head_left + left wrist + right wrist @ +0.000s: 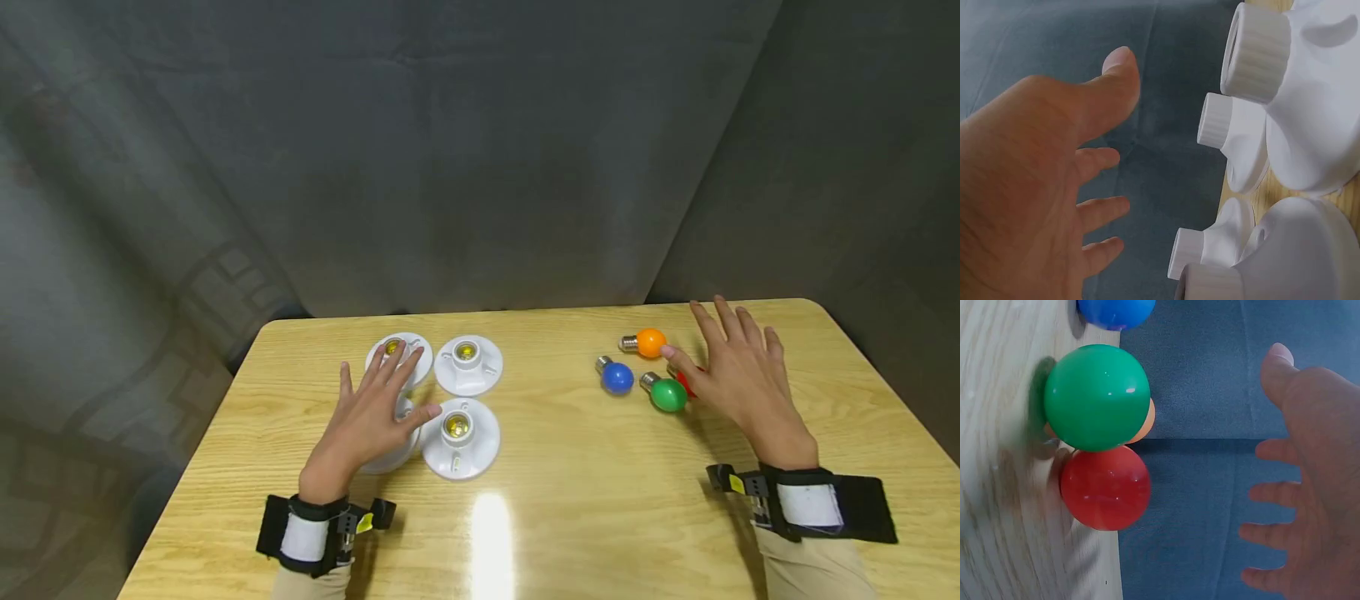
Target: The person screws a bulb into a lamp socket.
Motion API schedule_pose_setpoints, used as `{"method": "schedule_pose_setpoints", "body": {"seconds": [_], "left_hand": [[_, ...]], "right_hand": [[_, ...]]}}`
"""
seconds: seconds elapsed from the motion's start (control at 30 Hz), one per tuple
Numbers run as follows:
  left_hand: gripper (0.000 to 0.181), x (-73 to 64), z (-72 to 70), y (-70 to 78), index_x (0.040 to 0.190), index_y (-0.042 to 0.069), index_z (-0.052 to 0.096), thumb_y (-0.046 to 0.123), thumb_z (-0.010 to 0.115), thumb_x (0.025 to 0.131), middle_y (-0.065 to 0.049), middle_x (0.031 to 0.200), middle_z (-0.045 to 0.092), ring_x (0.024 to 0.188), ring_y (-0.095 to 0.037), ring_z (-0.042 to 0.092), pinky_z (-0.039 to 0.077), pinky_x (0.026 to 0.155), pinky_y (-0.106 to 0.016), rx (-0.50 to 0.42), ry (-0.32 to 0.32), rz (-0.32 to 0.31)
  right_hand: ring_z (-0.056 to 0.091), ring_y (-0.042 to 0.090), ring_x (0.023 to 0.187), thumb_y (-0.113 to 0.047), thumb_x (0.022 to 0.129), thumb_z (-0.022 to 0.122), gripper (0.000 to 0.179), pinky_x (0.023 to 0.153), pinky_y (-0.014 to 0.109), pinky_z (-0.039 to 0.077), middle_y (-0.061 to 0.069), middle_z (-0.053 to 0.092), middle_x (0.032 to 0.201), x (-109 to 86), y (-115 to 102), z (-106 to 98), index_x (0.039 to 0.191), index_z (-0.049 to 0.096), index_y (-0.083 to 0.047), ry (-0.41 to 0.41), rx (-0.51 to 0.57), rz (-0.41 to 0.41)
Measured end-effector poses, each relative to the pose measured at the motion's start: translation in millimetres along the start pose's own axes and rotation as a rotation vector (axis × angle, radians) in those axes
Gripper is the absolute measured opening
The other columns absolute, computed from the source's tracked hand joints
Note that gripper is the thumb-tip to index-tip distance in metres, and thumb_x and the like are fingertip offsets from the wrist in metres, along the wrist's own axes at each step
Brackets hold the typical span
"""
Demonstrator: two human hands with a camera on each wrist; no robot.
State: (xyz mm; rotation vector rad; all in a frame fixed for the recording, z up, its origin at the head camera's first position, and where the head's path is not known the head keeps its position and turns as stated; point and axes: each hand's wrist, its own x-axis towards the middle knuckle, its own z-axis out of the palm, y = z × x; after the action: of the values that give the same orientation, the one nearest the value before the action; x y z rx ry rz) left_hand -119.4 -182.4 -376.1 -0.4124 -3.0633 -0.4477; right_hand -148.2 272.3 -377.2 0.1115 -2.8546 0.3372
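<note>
The left hand (369,423), spread and empty, hovers over four sockets (478,451) at the left of the table (600,500), the right hand (746,379) likewise above four bulbs (667,395) at right (presumably light, slick and breakable, best pinched gently around the globe (1097,397)).

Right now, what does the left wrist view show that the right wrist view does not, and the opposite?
Only the left wrist view shows the left hand, with four white lamp sockets beyond it.

Only the right wrist view shows the right hand and the green bulb, the red bulb, the blue bulb, cut by the frame edge, and the orange bulb, mostly hidden behind the green one.

Both share the wooden table and the dark cloth.
</note>
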Motion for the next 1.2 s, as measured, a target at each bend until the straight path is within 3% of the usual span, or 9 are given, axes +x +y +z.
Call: {"method": "schedule_pose_setpoints", "body": {"seconds": [0.4,1.2], "left_hand": [[0.087,-2.9,0.3,5.5,0.155,0.027,0.023,0.064,0.059,0.085,-0.002,0.164,0.016,0.151,-0.035,0.016,0.002,0.119,-0.067,-0.044,-0.036,0.041],[0.092,4.3,9.8,19.7,0.154,0.024,0.027,0.067,0.062,0.081,-0.007,0.161,0.026,0.151,-0.033,0.017,0.012,0.123,-0.055,-0.073,-0.097,0.107]], "right_hand": [[0.025,0.060,0.134,-0.066,0.092,0.043,0.087,0.105,0.078,0.019,0.030,0.018,0.157,2.3,-0.7,1.6,0.154,0.024,-0.009,-0.040,-0.001,0.011],[0.030,0.062,0.128,-0.065,0.092,0.045,0.088,0.098,0.080,0.025,0.033,0.020,0.154,-4.2,6.8,-0.8,0.153,0.023,-0.006,-0.077,-0.002,0.042]]}}
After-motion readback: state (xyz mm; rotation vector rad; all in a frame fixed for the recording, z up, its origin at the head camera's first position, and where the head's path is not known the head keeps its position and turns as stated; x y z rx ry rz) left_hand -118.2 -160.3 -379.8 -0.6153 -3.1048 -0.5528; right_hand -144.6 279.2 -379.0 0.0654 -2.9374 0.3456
